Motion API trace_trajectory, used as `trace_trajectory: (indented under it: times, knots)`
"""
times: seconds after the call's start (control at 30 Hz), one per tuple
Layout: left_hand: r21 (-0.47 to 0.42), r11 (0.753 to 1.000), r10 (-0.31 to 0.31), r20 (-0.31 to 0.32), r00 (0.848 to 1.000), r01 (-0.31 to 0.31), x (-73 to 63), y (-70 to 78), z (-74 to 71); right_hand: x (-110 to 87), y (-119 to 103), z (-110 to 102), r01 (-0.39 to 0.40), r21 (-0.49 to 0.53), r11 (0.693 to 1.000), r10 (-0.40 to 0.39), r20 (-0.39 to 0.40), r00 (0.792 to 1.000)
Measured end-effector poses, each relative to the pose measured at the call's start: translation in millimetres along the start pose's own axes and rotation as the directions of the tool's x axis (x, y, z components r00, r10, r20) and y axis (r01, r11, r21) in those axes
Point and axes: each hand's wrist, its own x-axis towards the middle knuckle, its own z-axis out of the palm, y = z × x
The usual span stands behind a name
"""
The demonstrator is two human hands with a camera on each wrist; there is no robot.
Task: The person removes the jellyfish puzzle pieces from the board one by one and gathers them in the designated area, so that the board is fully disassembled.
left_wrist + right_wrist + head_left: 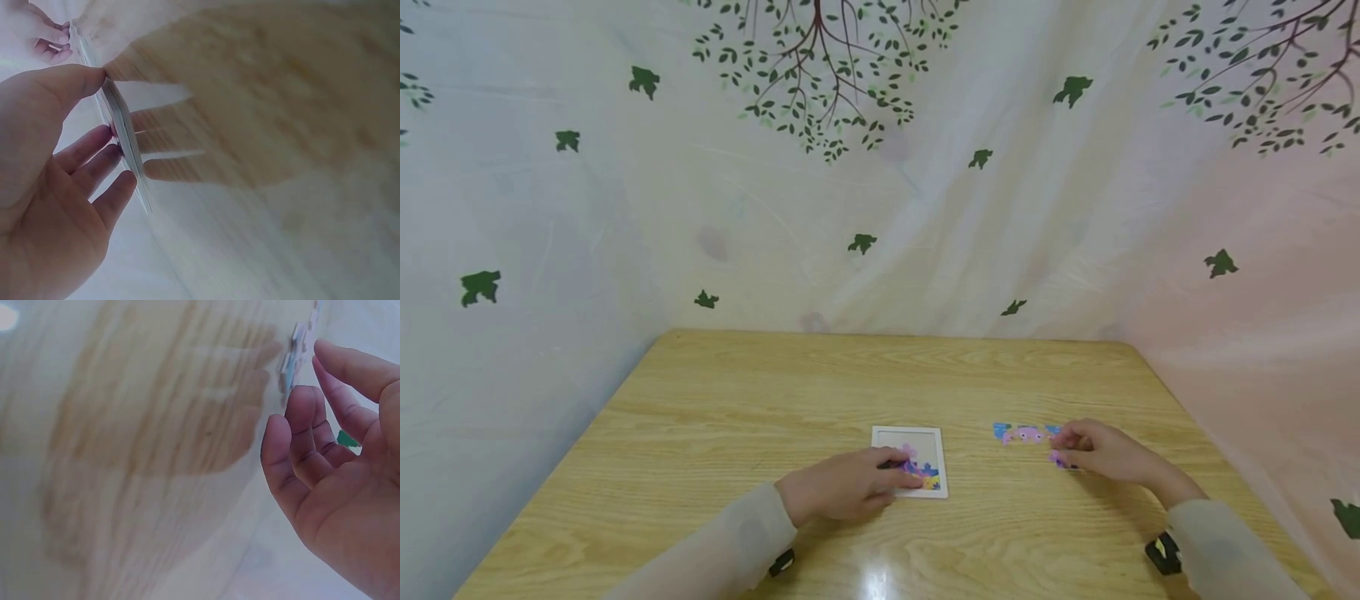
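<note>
A white-framed jigsaw tray (944,463) lies mid-table, with colourful pieces (929,477) in its lower part and bare backing in its upper part. My left hand (847,483) rests over the tray's left side, its fingertips on the pieces. In the left wrist view the tray (125,128) appears edge-on, with the thumb and fingers touching it. To the right, a row of loose jigsaw pieces (1028,434) shows a pink face with eyes. My right hand (1103,450) hovers at the row's right end, fingers loosely bent and apart, beside a purple piece (1057,459) partly hidden by the thumb.
The wooden table (737,400) runs back to a pale curtain (910,250) printed with branches and green leaves. Black wrist straps (1163,553) show at both cuffs.
</note>
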Motion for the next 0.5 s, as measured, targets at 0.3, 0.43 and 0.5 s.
trace_trajectory:
  times: [0.3, 0.43, 0.5]
  knots:
    - [-0.067, 0.997, -0.030, -0.008, 1.000, 0.029, -0.2, 0.5, 0.4, 8.5, -16.5, 3.8, 0.031, -0.027, 0.999, -0.032, -0.011, 0.999]
    - [-0.091, 0.994, -0.060, -0.003, 0.998, 0.060, 0.3, -0.4, 2.3, 15.9, -20.5, 7.2, 0.047, -0.007, 0.999, -0.047, -0.001, 0.999]
    - [-0.110, 0.991, -0.077, 0.002, 0.997, 0.077, -0.1, -1.3, 3.2, 19.7, -24.2, 9.9, 0.057, 0.017, 0.998, -0.058, 0.015, 0.998]
